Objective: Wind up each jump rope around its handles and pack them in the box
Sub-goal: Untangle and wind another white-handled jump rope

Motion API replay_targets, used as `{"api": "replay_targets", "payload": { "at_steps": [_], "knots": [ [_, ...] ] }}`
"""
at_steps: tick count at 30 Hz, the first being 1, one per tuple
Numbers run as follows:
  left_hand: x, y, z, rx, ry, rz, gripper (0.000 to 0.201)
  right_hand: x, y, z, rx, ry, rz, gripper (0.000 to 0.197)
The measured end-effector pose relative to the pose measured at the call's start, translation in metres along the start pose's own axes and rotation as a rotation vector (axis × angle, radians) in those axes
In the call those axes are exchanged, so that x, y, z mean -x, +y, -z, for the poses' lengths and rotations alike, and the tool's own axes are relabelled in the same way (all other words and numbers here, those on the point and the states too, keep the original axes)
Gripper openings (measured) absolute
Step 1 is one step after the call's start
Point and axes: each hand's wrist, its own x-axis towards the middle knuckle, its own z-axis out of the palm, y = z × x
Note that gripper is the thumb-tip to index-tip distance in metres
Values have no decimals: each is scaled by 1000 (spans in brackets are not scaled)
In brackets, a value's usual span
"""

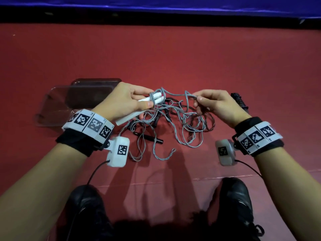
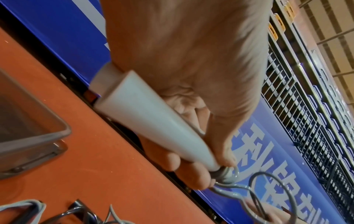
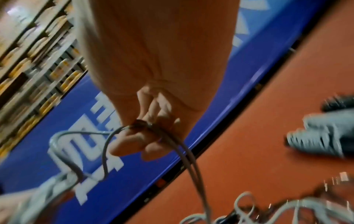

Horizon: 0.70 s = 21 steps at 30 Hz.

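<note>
the left hand [image 1: 121, 100] grips a pair of white handles [image 1: 139, 108] held together above the red floor [image 1: 173, 58], fingers and thumb curled round them; a turn of grey rope [image 1: 173, 108] sits round their far ends; the right hand [image 1: 217, 105] pinches a loop of that same grey rope between thumb and fingertips, level with the left hand and a little apart from it; the rest of the grey rope hangs and lies in loose tangled coils on the floor between the wrists, mixed with a darker rope [image 1: 208, 122] and black handles [image 1: 149, 136]; a clear plastic box [image 1: 52, 108] lies on the floor just beyond the left hand, its lid [image 1: 97, 82] beside it; a wound black rope bundle [image 1: 239, 100] lies behind the right hand; two black shoes [image 1: 238, 202] show at the near edge.
</note>
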Motion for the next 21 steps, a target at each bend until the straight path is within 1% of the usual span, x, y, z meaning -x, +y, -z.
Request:
{"api": "replay_targets", "payload": {
  "at_steps": [2, 3, 4, 5, 6, 7, 8, 9, 10, 11, 12, 13, 14, 15, 16, 17, 18, 19, 20, 21],
  "knots": [
    [-1, -2, -2, -12, 16, 8, 34, -1, -7, -6, -89, -12, -58, 14],
    [-1, -2, -4, -27, 25, 13, 33, -2, -11, -8, -135, 15, -76, 11],
    [-1, -2, -6, -41, 31, 17, 32, -2, -17, -11, -127, 27, -81, 12],
    [0, -1, -7, -51, 29, 18, 31, -1, -23, -15, -34, 29, -90, 23],
    [1, 1, -9, -61, 16, 10, 32, 1, -28, -19, 161, 23, -111, 40],
    [2, 2, -10, -78, -5, -7, 33, 2, -29, -22, 411, 27, -127, 55],
    [2, 5, -12, -99, -36, -30, 34, 3, -30, -26, 633, 56, -104, 68],
    [4, 8, -13, -120, -74, -56, 34, 4, -30, -32, 730, 98, -10, 80],
    [4, 12, -14, -134, -111, -81, 35, 5, -30, -39, 668, 101, 121, 85],
    [5, 16, -15, -140, -139, -106, 37, 6, -30, -48, 555, 41, 206, 87],
    [6, 19, -15, -141, -147, -128, 38, 5, -29, -57, 426, -52, 227, 88],
    [5, 20, -14, -136, -144, -144, 39, 5, -26, -66, 308, -146, 184, 90],
    [6, 21, -13, -130, -142, -151, 39, 6, -21, -76, 179, -213, 109, 89],
    [6, 21, -11, -123, -144, -153, 38, 7, -14, -84, 50, -254, 44, 83],
    [6, 21, -9, -106, -144, -152, 37, 7, -10, -89, -58, -272, 3, 70],
    [6, 19, -7, -71, -132, -138, 35, 8, -7, -91, -125, -259, -20, 50],
    [5, 16, -6, -25, -103, -108, 33, 8, -8, -92, -138, -222, -43, 28],
    [4, 12, -5, 15, -58, -72, 31, 8, -10, -93, -94, -186, -60, 15],
    [2, 9, -8, 43, -5, -38, 28, 10, -15, -93, 37, -147, -56, 25],
    [0, 5, -12, 58, 53, -5, 25, 11, -21, -93, 249, -108, -25, 34]
  ]
}}
